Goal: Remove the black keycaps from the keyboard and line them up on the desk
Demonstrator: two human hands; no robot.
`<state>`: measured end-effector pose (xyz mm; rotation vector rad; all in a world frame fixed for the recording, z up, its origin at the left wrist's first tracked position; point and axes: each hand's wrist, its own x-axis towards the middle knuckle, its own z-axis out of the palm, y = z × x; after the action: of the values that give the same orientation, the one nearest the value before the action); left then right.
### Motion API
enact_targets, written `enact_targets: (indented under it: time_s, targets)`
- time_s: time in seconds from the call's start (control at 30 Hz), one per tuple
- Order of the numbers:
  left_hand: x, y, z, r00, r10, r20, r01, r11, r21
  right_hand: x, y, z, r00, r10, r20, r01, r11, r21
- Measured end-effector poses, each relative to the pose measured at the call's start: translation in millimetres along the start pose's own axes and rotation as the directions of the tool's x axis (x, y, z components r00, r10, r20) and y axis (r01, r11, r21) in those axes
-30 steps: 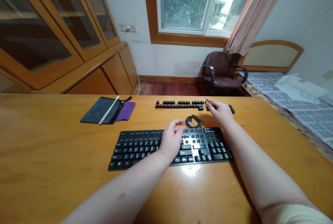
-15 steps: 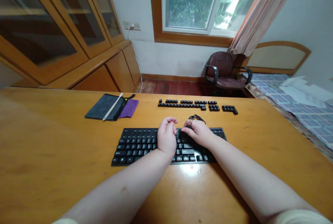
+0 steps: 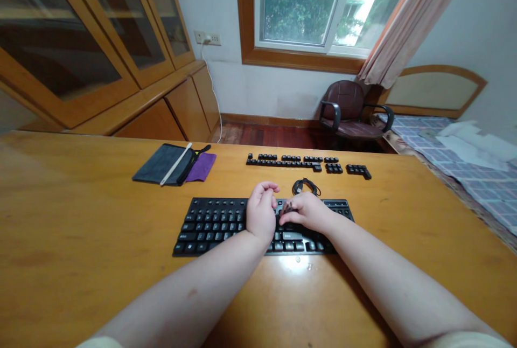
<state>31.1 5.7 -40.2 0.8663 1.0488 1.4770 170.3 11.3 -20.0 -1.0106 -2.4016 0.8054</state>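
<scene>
A black keyboard [image 3: 226,227] lies flat on the wooden desk, its middle partly covered by my hands. My left hand [image 3: 260,212] rests on its side over the middle keys, fingers curled inward; whatever may be in the palm is hidden. Just to the right, my right hand [image 3: 309,211] is over the keys, thumb and fingers drawn together in a pinch. Something small and dark shows at its fingers, too unclear to name. Behind the right hand lies a coiled black cable [image 3: 306,184] with a plug. Loose black keycaps [image 3: 283,162] stand in rows farther back.
A grey pouch [image 3: 155,167] with a pale stick [image 3: 176,164] across it lies at the back left, beside a purple cloth [image 3: 202,167]. More keycaps [image 3: 358,169] sit at the back right. Beyond the desk [image 3: 100,229] stand a chair [image 3: 347,105] and a bed [image 3: 456,148].
My right hand has drawn slightly nearer to me, from the keyboard's back edge onto its keys, uncovering the coiled cable. My left hand stays almost where it was.
</scene>
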Motion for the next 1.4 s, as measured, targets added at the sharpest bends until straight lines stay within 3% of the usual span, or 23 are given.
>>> enact_targets:
  time_s: [0.13, 0.3, 0.43, 0.5, 0.6, 0.67, 0.77, 0.93, 1.2, 1.4]
  targets:
    - [-0.1, -0.1, -0.2, 1.000, -0.003, 0.006, 0.003, 1.000, 0.015, -3.0, -3.5, 0.9, 0.999, -0.048, 0.009, 0.048, 0.998, 0.034]
    - [0.6, -0.9, -0.4, 1.000, -0.015, 0.027, 0.014, 1.000, 0.021, -6.9, -1.0, 8.1, 0.971, -0.031, -0.237, 0.019, 0.998, -0.053]
    - [1.3, -1.3, 0.0, 0.999, -0.024, 0.045, 0.022, 0.999, 0.050, -9.6, -2.9, 10.1, 0.944, -0.020, -0.329, 0.002, 0.998, -0.055]
    - [1.7, -1.6, 0.2, 0.998, -0.027, 0.051, 0.024, 0.998, 0.058, -10.8, -2.2, 8.0, 0.884, 0.072, -0.463, -0.055, 0.997, 0.050]
    - [1.4, -0.7, 0.4, 0.997, -0.030, 0.067, 0.023, 0.995, 0.100, -10.7, 5.3, 3.3, 0.688, 0.310, -0.656, -0.128, 0.942, 0.310]
    - [-0.2, 1.4, 1.1, 0.992, -0.042, 0.117, 0.023, 0.987, 0.162, -8.6, 12.2, 0.9, 0.582, 0.467, -0.666, -0.137, 0.864, 0.485]
    - [-4.0, 4.3, 2.6, 0.970, -0.059, 0.236, -0.010, 0.960, 0.279, -4.2, 18.0, -0.5, 0.512, 0.596, -0.618, -0.091, 0.753, 0.652]
    - [-6.3, 1.4, 3.0, 0.948, 0.017, 0.319, -0.146, 0.911, 0.385, -0.6, 13.2, -1.7, 0.532, 0.611, -0.586, -0.041, 0.710, 0.703]
    - [-5.5, 1.9, 1.8, 0.945, -0.030, 0.326, -0.112, 0.907, 0.407, -0.9, 5.8, -3.3, 0.543, 0.606, -0.581, -0.074, 0.724, 0.686]
    - [-6.1, 2.6, 2.2, 0.947, -0.049, 0.317, -0.089, 0.909, 0.407, -3.3, 12.9, 0.7, 0.607, 0.516, -0.604, -0.010, 0.765, 0.644]
